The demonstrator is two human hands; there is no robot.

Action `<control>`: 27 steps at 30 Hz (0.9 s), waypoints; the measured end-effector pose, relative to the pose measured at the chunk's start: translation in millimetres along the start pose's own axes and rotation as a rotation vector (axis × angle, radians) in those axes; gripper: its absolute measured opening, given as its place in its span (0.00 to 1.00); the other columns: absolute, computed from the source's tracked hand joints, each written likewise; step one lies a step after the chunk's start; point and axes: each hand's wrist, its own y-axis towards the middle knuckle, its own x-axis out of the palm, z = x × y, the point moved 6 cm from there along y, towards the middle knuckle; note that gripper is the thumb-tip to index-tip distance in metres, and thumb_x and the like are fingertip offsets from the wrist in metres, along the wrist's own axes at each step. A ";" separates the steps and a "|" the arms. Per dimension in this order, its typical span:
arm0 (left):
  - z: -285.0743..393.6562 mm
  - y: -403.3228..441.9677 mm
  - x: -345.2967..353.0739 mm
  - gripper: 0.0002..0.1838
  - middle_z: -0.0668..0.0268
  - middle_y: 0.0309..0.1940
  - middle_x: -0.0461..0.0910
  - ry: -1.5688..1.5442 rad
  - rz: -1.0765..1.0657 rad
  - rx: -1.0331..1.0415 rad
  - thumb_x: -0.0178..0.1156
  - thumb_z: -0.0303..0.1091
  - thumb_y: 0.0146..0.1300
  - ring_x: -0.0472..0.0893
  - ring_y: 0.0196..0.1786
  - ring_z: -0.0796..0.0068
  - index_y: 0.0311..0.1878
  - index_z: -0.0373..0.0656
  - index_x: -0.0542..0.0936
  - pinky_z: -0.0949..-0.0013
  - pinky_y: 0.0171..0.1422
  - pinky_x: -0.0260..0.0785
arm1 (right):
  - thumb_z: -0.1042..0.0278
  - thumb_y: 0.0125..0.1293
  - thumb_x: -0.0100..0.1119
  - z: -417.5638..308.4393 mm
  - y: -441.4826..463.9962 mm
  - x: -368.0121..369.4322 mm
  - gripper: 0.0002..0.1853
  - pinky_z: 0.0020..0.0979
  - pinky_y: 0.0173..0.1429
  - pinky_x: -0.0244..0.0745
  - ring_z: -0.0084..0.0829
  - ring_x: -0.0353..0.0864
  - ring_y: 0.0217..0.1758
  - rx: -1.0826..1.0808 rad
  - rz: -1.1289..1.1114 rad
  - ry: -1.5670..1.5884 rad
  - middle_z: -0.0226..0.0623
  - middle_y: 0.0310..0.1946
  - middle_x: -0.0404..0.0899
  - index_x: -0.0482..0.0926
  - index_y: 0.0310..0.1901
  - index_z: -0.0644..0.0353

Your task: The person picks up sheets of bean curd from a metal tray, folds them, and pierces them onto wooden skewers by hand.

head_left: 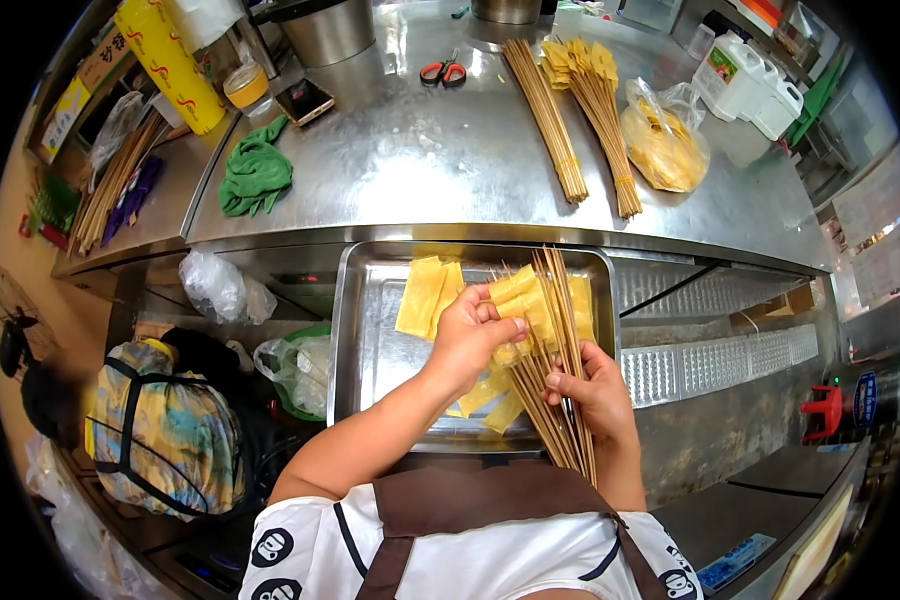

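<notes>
My left hand [473, 332] pinches a folded yellow sheet [515, 290], which looks like tofu skin, between thumb and fingers. Closed around a bundle of bamboo skewers [553, 410] is my right hand [592, 392]; the skewers fan out upward beside the sheet. Some tips reach the yellow pieces, but my fingers hide whether this one is pierced. Both hands are over a steel tray [370, 385]. Inside it, flat yellow sheets [428, 295] lie at the upper left, and more loose pieces are under my hands.
On the steel table [400, 150] are skewer bundles [548, 120], skewered yellow pieces [582, 62], a bag of yellow sheets [665, 145], scissors [443, 72], a phone [305, 100] and a green cloth [255, 172]. White jugs [745, 85] stand at right. A person's patterned clothing [165, 430] shows at left.
</notes>
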 end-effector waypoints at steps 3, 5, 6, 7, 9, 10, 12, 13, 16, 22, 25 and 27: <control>-2.2 -9.6 7.0 0.18 0.60 0.38 0.80 0.116 -0.028 -0.067 0.58 0.18 0.55 0.80 0.40 0.74 0.50 0.32 0.68 0.72 0.46 0.74 | 0.82 0.56 0.59 -0.9 -0.5 0.8 0.10 0.21 0.33 0.73 0.21 0.77 0.25 -0.001 0.000 -0.006 0.33 0.27 0.76 0.70 0.38 0.65; -4.2 -14.3 9.6 0.17 0.60 0.39 0.80 0.184 -0.040 -0.105 0.58 0.17 0.55 0.81 0.40 0.74 0.49 0.33 0.70 0.72 0.46 0.74 | 0.83 0.56 0.59 -0.2 0.2 -0.1 0.10 0.21 0.33 0.73 0.21 0.77 0.26 -0.004 0.001 -0.006 0.33 0.27 0.76 0.70 0.39 0.65; -4.8 -15.6 10.4 0.17 0.60 0.40 0.80 0.202 -0.054 -0.113 0.58 0.17 0.55 0.80 0.41 0.74 0.49 0.33 0.70 0.72 0.46 0.75 | 0.83 0.56 0.59 -0.3 0.4 -0.7 0.11 0.21 0.33 0.73 0.21 0.77 0.26 -0.011 0.001 -0.007 0.33 0.28 0.75 0.70 0.39 0.66; -5.8 -16.6 11.2 0.17 0.60 0.41 0.80 0.221 -0.068 -0.119 0.59 0.17 0.55 0.80 0.41 0.74 0.49 0.33 0.70 0.73 0.46 0.75 | 0.83 0.56 0.59 0.3 0.6 -1.4 0.11 0.21 0.33 0.73 0.21 0.77 0.26 -0.011 0.002 -0.008 0.33 0.28 0.75 0.70 0.39 0.66; -8.2 -18.9 14.1 0.18 0.60 0.41 0.80 0.266 -0.097 -0.084 0.58 0.17 0.55 0.80 0.42 0.74 0.50 0.33 0.70 0.72 0.46 0.75 | 0.83 0.56 0.59 0.8 0.7 -1.6 0.11 0.21 0.33 0.73 0.21 0.76 0.26 -0.021 0.001 -0.017 0.33 0.28 0.75 0.70 0.40 0.66; -7.6 -19.2 15.7 0.19 0.60 0.41 0.80 0.313 -0.125 -0.048 0.58 0.17 0.55 0.80 0.42 0.74 0.52 0.34 0.69 0.72 0.47 0.75 | 0.83 0.56 0.59 0.2 0.6 -0.5 0.11 0.21 0.33 0.73 0.21 0.76 0.26 -0.021 -0.001 -0.018 0.33 0.28 0.75 0.70 0.40 0.66; -4.8 -17.3 11.7 0.20 0.61 0.41 0.80 0.378 -0.116 -0.045 0.59 0.18 0.56 0.80 0.43 0.75 0.53 0.35 0.69 0.72 0.47 0.74 | 0.82 0.56 0.60 -1.7 -0.4 1.2 0.12 0.21 0.33 0.74 0.21 0.76 0.26 -0.022 0.019 -0.061 0.33 0.28 0.75 0.70 0.41 0.67; -3.3 -16.0 10.0 0.21 0.61 0.41 0.80 0.445 -0.109 -0.046 0.59 0.19 0.56 0.80 0.43 0.75 0.54 0.35 0.68 0.73 0.47 0.74 | 0.82 0.56 0.60 -2.2 -1.0 2.0 0.12 0.21 0.33 0.74 0.21 0.76 0.26 -0.023 0.018 -0.062 0.33 0.28 0.75 0.70 0.41 0.67; 13.4 -15.5 14.8 0.21 0.63 0.38 0.79 0.551 -0.100 0.070 0.60 0.23 0.57 0.80 0.37 0.78 0.53 0.35 0.67 0.76 0.38 0.73 | 0.82 0.57 0.59 -2.5 -3.1 2.9 0.11 0.21 0.34 0.73 0.20 0.76 0.27 -0.016 0.031 -0.056 0.32 0.28 0.76 0.70 0.41 0.67; 20.1 -6.9 14.8 0.16 0.66 0.27 0.78 0.683 0.019 0.016 0.60 0.28 0.59 0.76 0.24 0.82 0.48 0.36 0.69 0.78 0.24 0.66 | 0.79 0.57 0.60 -7.8 -6.3 8.6 0.12 0.21 0.40 0.73 0.20 0.77 0.33 -0.038 0.064 -0.112 0.31 0.31 0.77 0.72 0.43 0.66; 8.9 0.8 8.1 0.18 0.60 0.24 0.78 0.606 0.062 0.050 0.63 0.33 0.54 0.78 0.27 0.71 0.43 0.35 0.71 0.67 0.32 0.69 | 0.78 0.57 0.60 -6.4 -5.8 3.8 0.12 0.22 0.41 0.72 0.18 0.76 0.35 -0.084 0.065 -0.200 0.30 0.32 0.77 0.73 0.43 0.66; 12.2 -0.1 9.3 0.18 0.59 0.23 0.78 0.693 0.082 0.082 0.63 0.33 0.53 0.78 0.27 0.67 0.44 0.35 0.70 0.66 0.33 0.69 | 0.77 0.57 0.60 -8.9 -6.5 2.4 0.10 0.20 0.40 0.71 0.16 0.74 0.35 -0.138 0.082 -0.265 0.28 0.32 0.77 0.74 0.42 0.65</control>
